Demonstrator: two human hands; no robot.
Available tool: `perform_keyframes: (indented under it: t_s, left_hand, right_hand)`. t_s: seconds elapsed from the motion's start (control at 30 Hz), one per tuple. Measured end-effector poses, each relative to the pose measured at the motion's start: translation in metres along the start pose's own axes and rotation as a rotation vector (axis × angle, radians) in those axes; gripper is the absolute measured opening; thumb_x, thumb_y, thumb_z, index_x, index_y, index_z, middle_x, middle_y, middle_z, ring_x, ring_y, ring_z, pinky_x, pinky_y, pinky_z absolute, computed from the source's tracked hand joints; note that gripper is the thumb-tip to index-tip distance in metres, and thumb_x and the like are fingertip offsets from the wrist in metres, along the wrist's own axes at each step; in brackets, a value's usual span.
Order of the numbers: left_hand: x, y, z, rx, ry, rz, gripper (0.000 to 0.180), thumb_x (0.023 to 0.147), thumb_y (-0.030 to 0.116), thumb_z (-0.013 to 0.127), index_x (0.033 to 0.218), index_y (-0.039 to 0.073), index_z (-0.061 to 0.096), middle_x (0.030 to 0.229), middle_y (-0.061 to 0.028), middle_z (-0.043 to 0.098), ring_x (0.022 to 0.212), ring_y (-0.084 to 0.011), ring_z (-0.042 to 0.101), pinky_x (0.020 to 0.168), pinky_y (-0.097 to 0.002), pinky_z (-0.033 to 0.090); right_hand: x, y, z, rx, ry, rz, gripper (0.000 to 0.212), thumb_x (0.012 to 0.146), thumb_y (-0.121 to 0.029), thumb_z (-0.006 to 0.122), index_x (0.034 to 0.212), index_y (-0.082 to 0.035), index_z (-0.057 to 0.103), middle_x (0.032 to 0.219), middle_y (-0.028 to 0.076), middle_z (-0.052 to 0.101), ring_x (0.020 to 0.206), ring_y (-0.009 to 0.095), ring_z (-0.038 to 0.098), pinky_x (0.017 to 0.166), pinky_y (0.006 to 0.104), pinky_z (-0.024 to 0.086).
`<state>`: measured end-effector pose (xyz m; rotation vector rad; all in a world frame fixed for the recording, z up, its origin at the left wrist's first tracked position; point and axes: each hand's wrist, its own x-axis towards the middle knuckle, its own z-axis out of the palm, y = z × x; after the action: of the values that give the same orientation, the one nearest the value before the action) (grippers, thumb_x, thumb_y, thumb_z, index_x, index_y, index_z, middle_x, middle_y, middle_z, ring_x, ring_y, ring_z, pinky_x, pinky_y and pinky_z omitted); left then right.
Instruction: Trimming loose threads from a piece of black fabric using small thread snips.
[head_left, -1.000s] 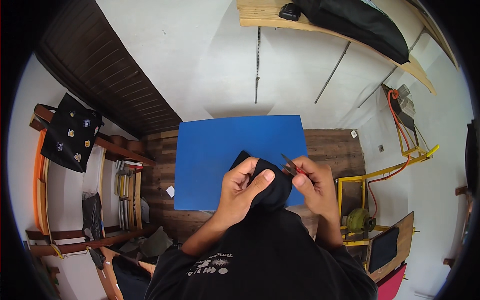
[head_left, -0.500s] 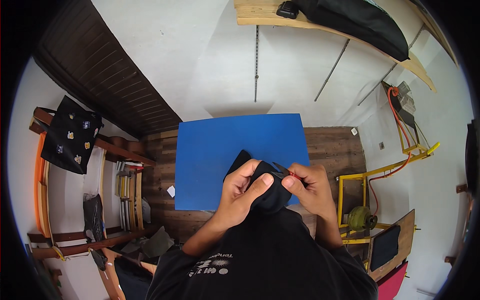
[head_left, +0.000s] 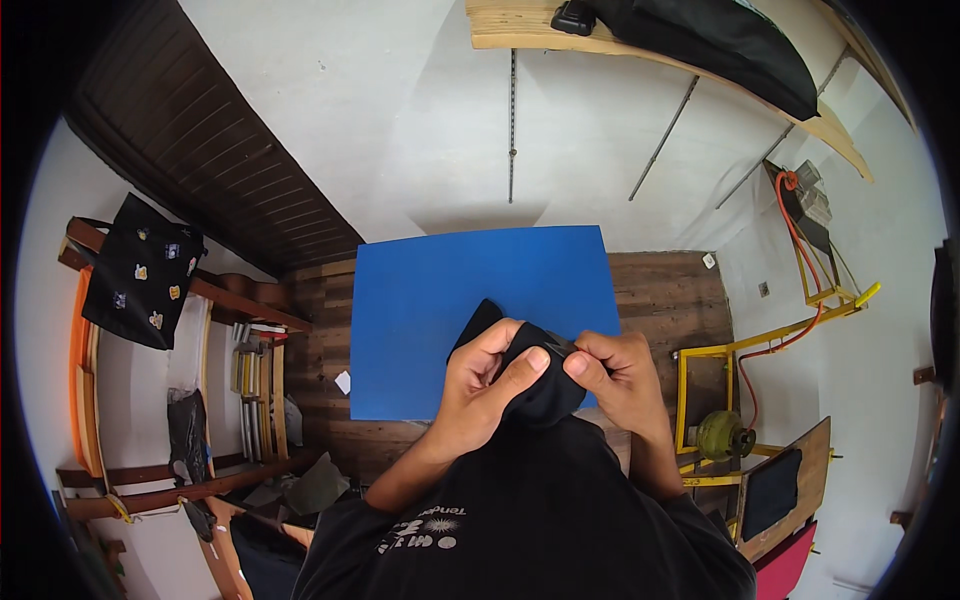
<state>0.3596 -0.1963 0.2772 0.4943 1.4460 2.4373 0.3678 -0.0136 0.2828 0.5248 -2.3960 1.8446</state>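
Observation:
A piece of black cloth (head_left: 538,400), bunched and folded, is held up in front of my chest over the near part of the blue table (head_left: 420,300). My left hand (head_left: 487,380) is closed round it, the thumb pressed on top and one dark corner sticking out beyond the fingers. At the cloth's right edge my right hand (head_left: 622,378) pinches a small dark pointed blade (head_left: 562,345) between thumb and forefinger. Its red handle, visible a moment ago, is now hidden by the fingers. Whether the blade touches the cloth I cannot tell.
A wooden shelf (head_left: 545,28) with a black bag (head_left: 700,45) runs along the far wall. At the left hangs a black tote bag (head_left: 145,270) with small patches. A yellow metal frame (head_left: 683,400) and a green gas cylinder (head_left: 722,437) stand at the right.
My right hand has turned and its fingers have drawn together over the red handle. The blade lies lower, along the cloth's edge. My left hand has stayed in place.

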Motion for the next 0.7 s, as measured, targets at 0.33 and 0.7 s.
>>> perform_keyframes:
  t_s: [0.33,0.7]
  left_hand:
    - [0.0008,0.0009,0.0006,0.011,-0.009,-0.005,0.012,0.094,0.012,0.057,0.097,0.000,0.057,0.086,0.0014,0.058,0.079,-0.0024,0.049,0.071,-0.0194,0.040]
    - [0.0006,0.0027,-0.0003,-0.003,-0.001,-0.024,0.011,0.094,0.011,0.057,0.097,0.000,0.057,0.086,0.0013,0.058,0.079,-0.0025,0.050,0.072,-0.0199,0.041]
  right_hand:
    - [-0.0005,0.0035,-0.0001,0.155,-0.055,0.051,0.039,0.093,-0.025,0.060,0.064,-0.001,0.050,0.051,-0.001,0.032,0.050,0.005,0.028,0.043,0.0274,0.022]
    - [-0.0011,0.0096,0.0041,0.130,-0.008,0.049,0.042,0.095,-0.027,0.058,0.063,-0.001,0.049,0.050,-0.001,0.034,0.049,0.005,0.029,0.043,0.0268,0.023]
